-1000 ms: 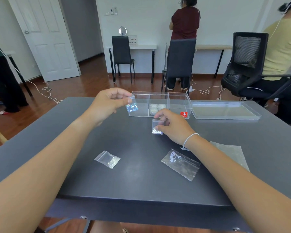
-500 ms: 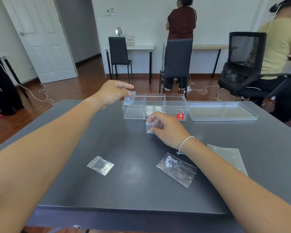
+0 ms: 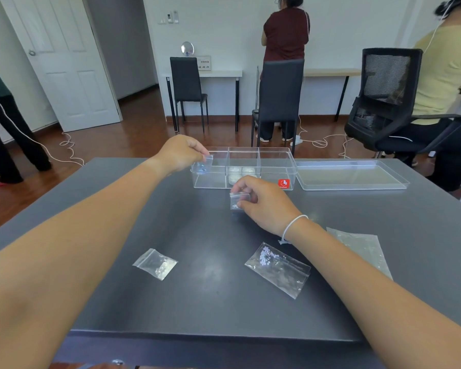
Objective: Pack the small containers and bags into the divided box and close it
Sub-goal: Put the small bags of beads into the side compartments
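A: Starting at the left, what could have gone wrong?

B: The left hand (image 3: pixel 183 153) pinched a tiny zip bag (image 3: pixel 206 163) right at the left compartment of the clear divided box (image 3: pixel 277 166). Had the fingers let go too soon, I judged it might catch on the rim and fall onto the bench (image 3: pixel 210 302). The slick film could also slip.

A: And the middle?

B: Round containers (image 3: pixel 241 173) already sat in the centre compartment. The right hand (image 3: pixel 264 201) gripped a second small bag (image 3: pixel 238 201) just in front of the box, low over the bench. Both arms reaching together risked nudging the light box.

A: How were the hands posed?

B: Left arm stretched forward, knuckles up, thumb and fingers closed on the bag. Right wrist bent inward, fingers curled round its bag.

A: Further right?

B: Two bead bags, a small one (image 3: pixel 156 263) and a larger one (image 3: pixel 277 269), and a flat bag (image 3: pixel 362 246) lay unpacked; the lid (image 3: pixel 351 175) rested beside the box, so closing looked far off.
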